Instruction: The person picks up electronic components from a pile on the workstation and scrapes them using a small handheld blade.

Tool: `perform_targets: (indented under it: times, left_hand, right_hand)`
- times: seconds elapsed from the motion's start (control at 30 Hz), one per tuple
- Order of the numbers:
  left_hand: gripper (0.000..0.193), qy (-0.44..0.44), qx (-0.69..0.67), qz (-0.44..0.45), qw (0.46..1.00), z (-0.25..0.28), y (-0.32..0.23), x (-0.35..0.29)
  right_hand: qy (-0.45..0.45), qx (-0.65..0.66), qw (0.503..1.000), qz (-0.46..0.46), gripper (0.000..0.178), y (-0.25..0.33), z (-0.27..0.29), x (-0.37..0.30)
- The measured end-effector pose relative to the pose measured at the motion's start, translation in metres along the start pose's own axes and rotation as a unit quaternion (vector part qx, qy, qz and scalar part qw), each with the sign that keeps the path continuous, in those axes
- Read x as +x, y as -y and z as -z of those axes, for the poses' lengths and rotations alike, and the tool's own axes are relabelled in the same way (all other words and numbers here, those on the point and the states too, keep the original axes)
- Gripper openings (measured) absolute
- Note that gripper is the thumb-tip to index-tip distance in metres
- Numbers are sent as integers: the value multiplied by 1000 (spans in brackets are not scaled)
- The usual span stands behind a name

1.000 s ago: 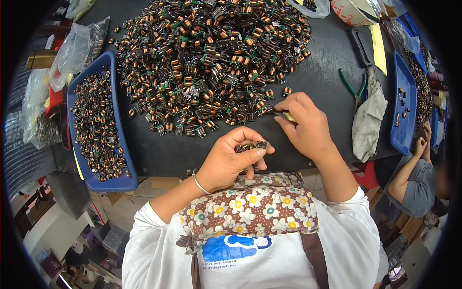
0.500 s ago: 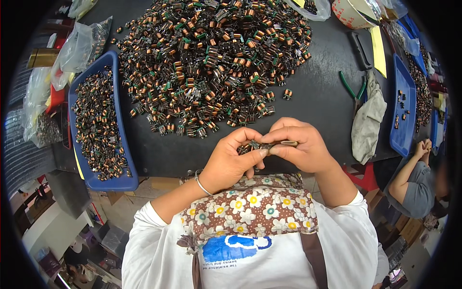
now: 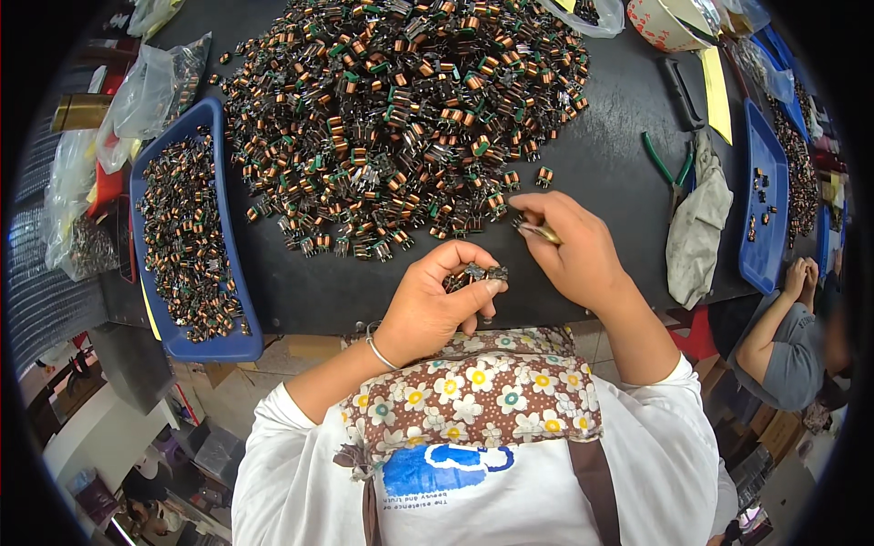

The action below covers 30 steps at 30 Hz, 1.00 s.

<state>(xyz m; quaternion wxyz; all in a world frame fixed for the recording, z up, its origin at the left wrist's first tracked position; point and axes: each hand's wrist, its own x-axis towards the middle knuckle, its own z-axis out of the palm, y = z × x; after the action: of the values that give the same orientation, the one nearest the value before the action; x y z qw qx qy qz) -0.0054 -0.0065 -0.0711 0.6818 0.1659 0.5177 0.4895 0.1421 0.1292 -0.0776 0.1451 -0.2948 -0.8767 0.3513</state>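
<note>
My left hand [image 3: 435, 293] is closed around several small copper-wound coils [image 3: 466, 276]. Dark ends of them stick out between thumb and forefinger. A little farther away and to the right, my right hand [image 3: 575, 250] pinches a small brass-coloured metal tool [image 3: 541, 232]; most of it is covered by the fingers, so I cannot tell its exact kind. Its fingertips are at the near right edge of a large heap of coils [image 3: 401, 127], which have copper windings, dark or green cores and metal pins. One loose coil [image 3: 544, 176] lies just beyond that hand.
A blue tray [image 3: 254, 344] full of coils stands at the left. To the right lie a grey cloth [image 3: 699, 232], green-handled pliers [image 3: 671, 168], a black-handled tool [image 3: 683, 96] and a blue tray [image 3: 763, 264] with a few coils. Another person's hands [image 3: 799, 278] are at the far right.
My right hand has moved away from the left, up and outward to the heap's edge, with the metal tool still in it. My left hand stays in place with its coils.
</note>
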Motion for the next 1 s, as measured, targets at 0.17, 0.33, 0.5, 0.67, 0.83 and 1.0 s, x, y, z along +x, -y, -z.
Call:
perform_targets:
  times: [0.17, 0.33, 0.5, 0.67, 0.83, 1.0]
  left_hand:
    - [15, 10, -9, -8, 1000, 0, 0, 2]
    - [16, 79, -154, 32, 984, 7, 0, 2]
    - [14, 148, -236, 58, 958, 13, 4, -1]
    - [16, 150, -236, 95, 955, 18, 11, -1]
    - [19, 73, -168, 94, 979, 4, -5, 0]
    - [17, 107, -180, 101, 973, 12, 3, 1]
  right_hand:
    - [40, 205, 978, -29, 29, -3, 5, -13]
    - [89, 328, 935, -103, 21, -2, 6, -20]
    - [110, 385, 904, -152, 16, -1, 3, -20]
    - [116, 407, 895, -142, 15, -1, 1, -20]
    - [86, 398, 912, -37, 16, 2, -3, -18]
    - [88, 271, 956, 67, 18, 9, 9, -4]
